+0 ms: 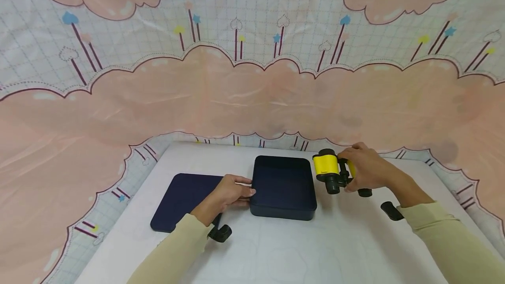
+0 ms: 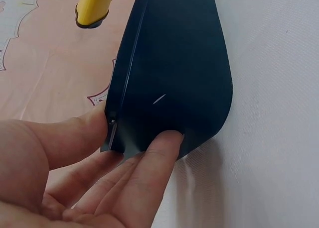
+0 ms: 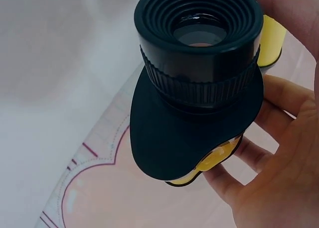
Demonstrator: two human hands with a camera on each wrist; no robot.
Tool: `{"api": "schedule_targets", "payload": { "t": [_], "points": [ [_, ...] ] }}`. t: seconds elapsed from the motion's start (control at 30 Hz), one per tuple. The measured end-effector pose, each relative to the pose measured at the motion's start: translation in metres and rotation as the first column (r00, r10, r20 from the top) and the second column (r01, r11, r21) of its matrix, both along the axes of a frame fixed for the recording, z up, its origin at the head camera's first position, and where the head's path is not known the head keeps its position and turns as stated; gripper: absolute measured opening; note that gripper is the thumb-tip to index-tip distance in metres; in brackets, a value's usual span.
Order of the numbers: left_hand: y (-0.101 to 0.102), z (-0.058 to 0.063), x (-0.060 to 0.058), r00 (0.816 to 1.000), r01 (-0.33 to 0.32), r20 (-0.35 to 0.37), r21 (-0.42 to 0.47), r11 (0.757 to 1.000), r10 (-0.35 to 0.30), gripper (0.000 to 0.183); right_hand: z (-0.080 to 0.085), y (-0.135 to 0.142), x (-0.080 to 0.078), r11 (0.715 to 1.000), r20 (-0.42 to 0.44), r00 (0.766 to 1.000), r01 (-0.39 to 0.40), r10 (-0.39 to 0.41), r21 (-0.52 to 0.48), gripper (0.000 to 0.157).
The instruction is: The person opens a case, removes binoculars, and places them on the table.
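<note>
My right hand (image 1: 367,168) grips a pair of yellow and black binoculars (image 1: 326,164) above the right side of the table, just right of the dark blue box. Up close in the right wrist view, a black ribbed eyepiece (image 3: 202,83) faces the camera, and the fingers wrap the far barrel. The open, rectangular box (image 1: 282,212) rests on the table with its hollow inside facing up. At its left wall, my left hand (image 1: 230,192) holds it, thumb at the rim and fingers against the outer side (image 2: 174,63).
A flat dark blue lid (image 1: 183,200) lies left of the box, partly under the left forearm. The white table (image 1: 276,253) backs onto a printed cloth (image 1: 252,100) with clouds. Black straps (image 1: 221,233) show at both wrists.
</note>
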State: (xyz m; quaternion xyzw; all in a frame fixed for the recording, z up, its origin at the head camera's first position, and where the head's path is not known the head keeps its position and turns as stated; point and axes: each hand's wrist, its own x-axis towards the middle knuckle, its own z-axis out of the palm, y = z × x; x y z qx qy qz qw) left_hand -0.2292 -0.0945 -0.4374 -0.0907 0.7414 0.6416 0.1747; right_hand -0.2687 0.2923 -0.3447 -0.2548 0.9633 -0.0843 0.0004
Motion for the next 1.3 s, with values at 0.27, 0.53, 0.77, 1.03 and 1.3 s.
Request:
{"api": "schedule_targets", "payload": {
  "t": [0.27, 0.53, 0.77, 1.03, 1.3],
  "points": [
    [0.001, 0.005, 0.003, 1.0, 0.004, -0.004, -0.001, 1.0, -0.004, 0.05, -0.001, 0.014, 0.002, 1.0, 0.008, 1.0, 0.005, -0.005, -0.008, 0.091],
    [0.001, 0.005, 0.004, 1.0, 0.002, 0.001, -0.01, 1.0, -0.002, 0.05, -0.004, 0.024, 0.004, 1.0, 0.0, 1.0, 0.005, -0.005, -0.012, 0.089],
    [0.001, 0.006, 0.005, 1.0, -0.001, 0.007, -0.005, 1.0, 0.001, 0.051, -0.007, 0.032, 0.004, 1.0, 0.011, 1.0, 0.011, -0.011, -0.018, 0.09],
    [0.001, 0.005, 0.006, 1.0, -0.002, -0.002, -0.001, 1.0, 0.002, 0.05, -0.009, 0.039, 0.004, 0.999, 0.026, 0.999, 0.03, -0.029, -0.034, 0.093],
    [0.0, 0.005, 0.005, 1.0, 0.003, -0.004, -0.006, 1.0, -0.003, 0.05, -0.013, 0.046, 0.005, 0.999, 0.012, 1.0, 0.028, -0.028, -0.024, 0.089]
  ]
}}
